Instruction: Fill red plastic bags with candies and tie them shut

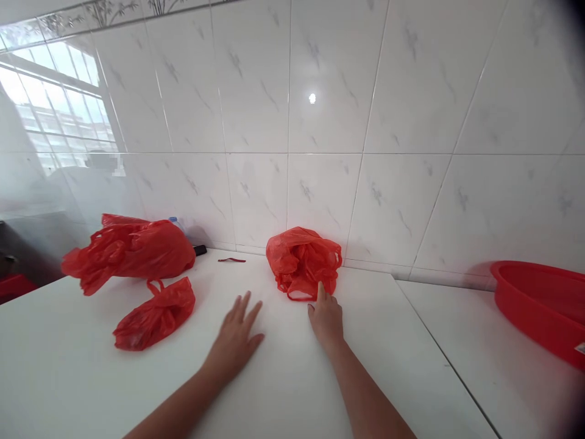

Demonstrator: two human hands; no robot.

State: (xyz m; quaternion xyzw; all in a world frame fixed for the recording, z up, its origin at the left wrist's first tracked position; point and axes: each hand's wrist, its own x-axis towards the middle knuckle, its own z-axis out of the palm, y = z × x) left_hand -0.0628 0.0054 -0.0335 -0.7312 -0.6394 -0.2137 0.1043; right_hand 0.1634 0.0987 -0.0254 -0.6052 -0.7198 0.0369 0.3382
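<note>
In the head view a crumpled red plastic bag [301, 259] sits against the tiled wall, its handle loops facing me. My right hand [326, 317] is at its front edge, index finger stretched onto or just over the bag, thumb apart, the other fingers partly curled. Whether the fingertip presses on the plastic I cannot tell. Left of it my left hand [237, 338] is spread with nothing in it, over the white table [283, 390]. A smaller tied red plastic bag [158, 317] lies further left; what is inside it is hidden.
A large full red bag [146, 247] lies at the back left, with a blue-capped bottle [176, 222] and a black object [200, 250] beside it. A thin red strip [231, 260] lies near the wall. At right stands a red basin [534, 305], beyond a table seam.
</note>
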